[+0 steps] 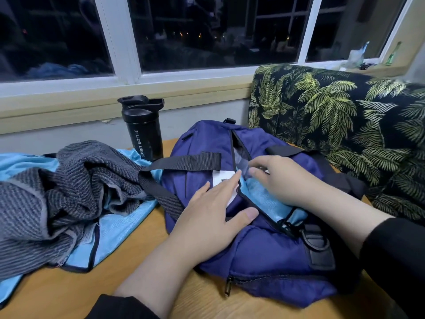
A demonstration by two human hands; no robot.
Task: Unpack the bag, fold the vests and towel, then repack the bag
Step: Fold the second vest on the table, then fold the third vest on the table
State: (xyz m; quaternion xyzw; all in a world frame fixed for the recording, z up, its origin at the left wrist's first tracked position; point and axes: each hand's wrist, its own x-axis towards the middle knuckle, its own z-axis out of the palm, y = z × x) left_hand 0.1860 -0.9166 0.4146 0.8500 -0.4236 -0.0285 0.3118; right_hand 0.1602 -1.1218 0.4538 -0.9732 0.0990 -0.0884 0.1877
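Two hands work at the mouth of the bag, and neither has a closed grip. Our left hand [213, 210] lies flat with fingers spread on the near flap of the blue bag [264, 254], thumb along the zipper edge — pressing, we judge, to pin the soft fabric so the opening stays wide. Our right hand [282, 178] reaches in from the far side, fingers loosely extended at the slit and touching the light blue cloth inside; it is blurred, so we cannot tell whether the fingertips pinch anything.

That light blue cloth in the opening looks like a vest [264, 199] not yet taken out, so unpacking seems unfinished.

Outward from the hands, the bag sits on the wooden table [69, 293], its black strap [184, 162] draped over the top toward the left. Just beside it on the left lies a crumpled grey striped towel [57, 192] on top of another light blue vest [124, 222] — both unfolded, likely dropped there to wait for folding. A black sport bottle [143, 130] stands upright behind them, near the wall under the window. A palm-print sofa [345, 125] is to the right of the table.
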